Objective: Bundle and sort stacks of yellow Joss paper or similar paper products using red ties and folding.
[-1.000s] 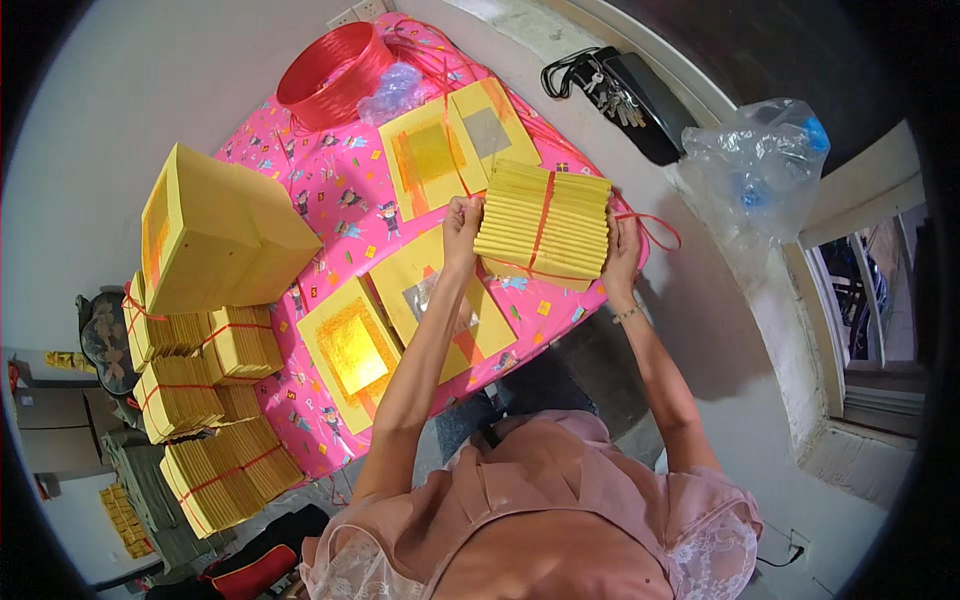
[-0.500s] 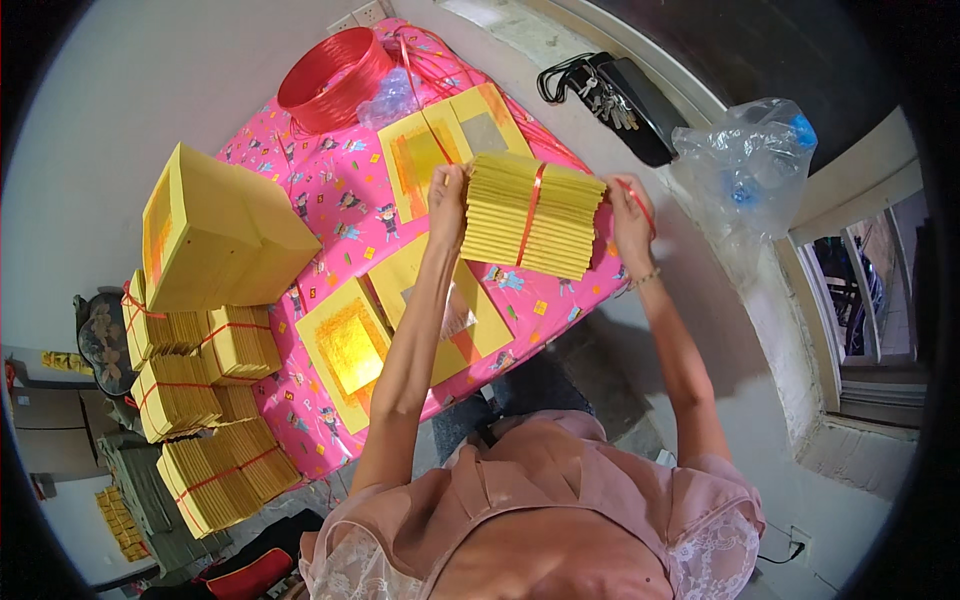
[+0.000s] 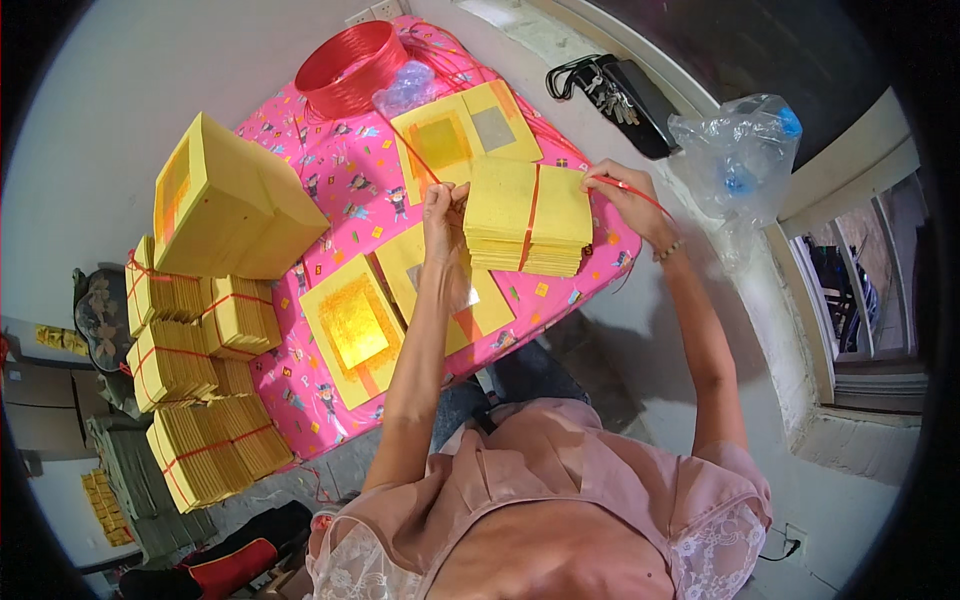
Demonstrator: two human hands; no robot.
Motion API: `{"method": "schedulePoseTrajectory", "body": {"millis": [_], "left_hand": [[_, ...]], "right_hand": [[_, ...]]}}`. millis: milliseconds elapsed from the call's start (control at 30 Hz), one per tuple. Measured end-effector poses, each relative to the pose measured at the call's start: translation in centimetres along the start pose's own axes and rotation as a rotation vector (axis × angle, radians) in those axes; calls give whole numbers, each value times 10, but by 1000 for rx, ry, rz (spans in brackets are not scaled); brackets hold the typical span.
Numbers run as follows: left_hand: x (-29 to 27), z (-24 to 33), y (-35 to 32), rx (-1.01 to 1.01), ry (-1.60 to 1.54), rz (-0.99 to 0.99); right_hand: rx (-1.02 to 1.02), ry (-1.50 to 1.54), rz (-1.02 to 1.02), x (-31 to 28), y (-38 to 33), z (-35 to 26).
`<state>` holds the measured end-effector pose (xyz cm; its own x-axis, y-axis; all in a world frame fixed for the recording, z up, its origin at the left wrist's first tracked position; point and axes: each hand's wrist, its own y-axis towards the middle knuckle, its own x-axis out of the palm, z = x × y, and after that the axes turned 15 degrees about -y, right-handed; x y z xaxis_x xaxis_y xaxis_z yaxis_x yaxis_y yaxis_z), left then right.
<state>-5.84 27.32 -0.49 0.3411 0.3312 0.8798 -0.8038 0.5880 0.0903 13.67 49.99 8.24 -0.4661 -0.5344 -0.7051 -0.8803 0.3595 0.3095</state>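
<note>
A bundle of yellow paper lies in front of me with its top sheet facing up and its layered edges toward me. One band of red plastic string crosses its middle. At the bundle's left side, my left hand is closed on the string, which runs from there up toward the coil. My right hand pinches the string by the bundle's upper right corner, and a loose end sticks out past the fingers. How the string runs underneath is hidden.
Loose yellow sheets with gold squares lie on the pink patterned tablecloth. A red string coil stands at the back. On the left are a tall yellow stack and several tied bundles. Keys and a clear bag rest on the ledge.
The bundle has turned from showing its layered edges upward to showing its flat top sheet. My right hand has come in closer to its upper right corner. The view has shifted slightly.
</note>
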Motion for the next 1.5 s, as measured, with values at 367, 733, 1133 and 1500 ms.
{"method": "schedulePoseTrajectory", "body": {"millis": [367, 733, 1133, 1500], "left_hand": [[5, 49, -4, 23, 515, -62], [58, 70, -6, -3, 987, -406], [67, 67, 4, -71, 1051, -412], [68, 72, 18, -420, 674, -437]], "right_hand": [[-401, -304, -239, -12, 48, -89], [6, 178, -368, 66, 58, -93], [104, 432, -363, 65, 65, -86], [-135, 377, -222, 60, 53, -89]]}}
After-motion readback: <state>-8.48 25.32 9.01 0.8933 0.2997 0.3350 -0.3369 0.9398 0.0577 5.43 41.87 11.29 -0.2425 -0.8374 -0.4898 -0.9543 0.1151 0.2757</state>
